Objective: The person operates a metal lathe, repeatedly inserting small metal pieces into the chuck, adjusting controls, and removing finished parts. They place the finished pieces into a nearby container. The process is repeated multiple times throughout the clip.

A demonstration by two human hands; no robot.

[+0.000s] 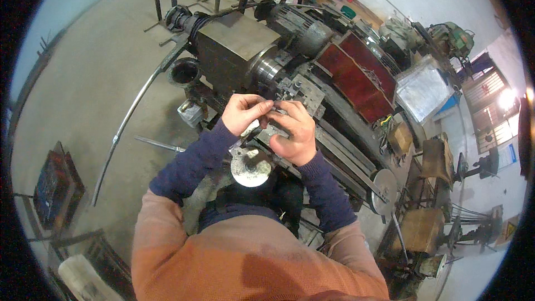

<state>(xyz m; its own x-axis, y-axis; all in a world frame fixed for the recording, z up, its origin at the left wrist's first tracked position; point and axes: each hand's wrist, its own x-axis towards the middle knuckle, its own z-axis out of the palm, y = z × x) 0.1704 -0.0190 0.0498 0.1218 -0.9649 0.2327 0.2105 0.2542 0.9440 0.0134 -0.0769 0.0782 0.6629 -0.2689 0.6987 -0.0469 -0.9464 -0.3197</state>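
My left hand (243,115) and my right hand (294,132) meet in front of a metal lathe (238,34). Thumb and fingers of the left hand are pinched together. The right hand's fingertips are bent in against them. Whatever small thing sits between the fingertips is too hidden to name. Just beyond the hands are the shiny round chuck (267,69) and the tool post (304,92) on its carriage. Below the left hand, close to my body, is a pale round handwheel (251,167).
A long curved metal lever (135,110) reaches out to the left of the lathe. Dark red panels (356,75) stand behind the bed. Another handwheel (383,191) is at the bed's right end. A wooden box (400,138) and further machines (429,223) line the right side.
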